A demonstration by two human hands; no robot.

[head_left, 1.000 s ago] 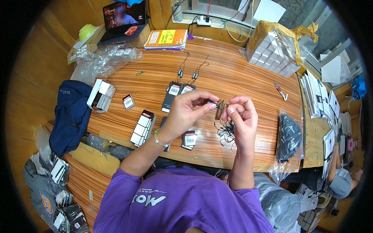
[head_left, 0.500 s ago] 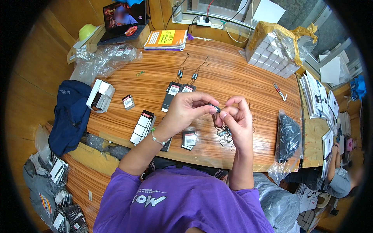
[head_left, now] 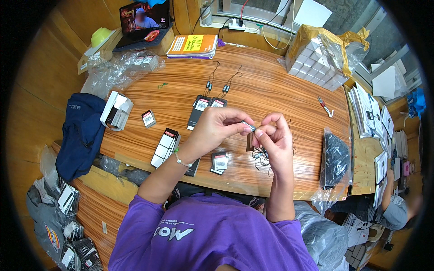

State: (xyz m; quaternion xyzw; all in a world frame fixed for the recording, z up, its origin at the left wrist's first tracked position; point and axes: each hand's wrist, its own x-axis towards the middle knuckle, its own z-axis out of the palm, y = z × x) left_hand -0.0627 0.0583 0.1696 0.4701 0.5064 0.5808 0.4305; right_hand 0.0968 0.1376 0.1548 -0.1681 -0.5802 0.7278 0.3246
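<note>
Above the middle of the table, my left hand (head_left: 219, 125) pinches a small dark plastic string tag (head_left: 246, 125) with light marks. My right hand (head_left: 276, 137) meets it with thumb and fingers closed at the tag's other end; whatever those fingertips grip is mostly covered. Under the hands hangs a narrow brownish card (head_left: 249, 142), partly hidden. Behind and below my right hand lies a tangle of black cords with small tags (head_left: 261, 156). Two black hang tags (head_left: 197, 115) with looped cords lie beyond my left hand. Near my left forearm are small labelled cards (head_left: 219, 161) and a banded card stack (head_left: 165, 148).
At left are an open white box (head_left: 118, 113), a small card stack (head_left: 148, 119) and a navy cloth bag (head_left: 80, 135). A wrapped block of white boxes (head_left: 316, 63) stands far right, with cutters (head_left: 325, 107) and a bag of black items (head_left: 335, 160) nearer. A person sits at right.
The small tag has turned slightly between my fingertips, showing more of its light marks. The brownish card beneath my hands has come into sight. Both hands stay nearly in place.
</note>
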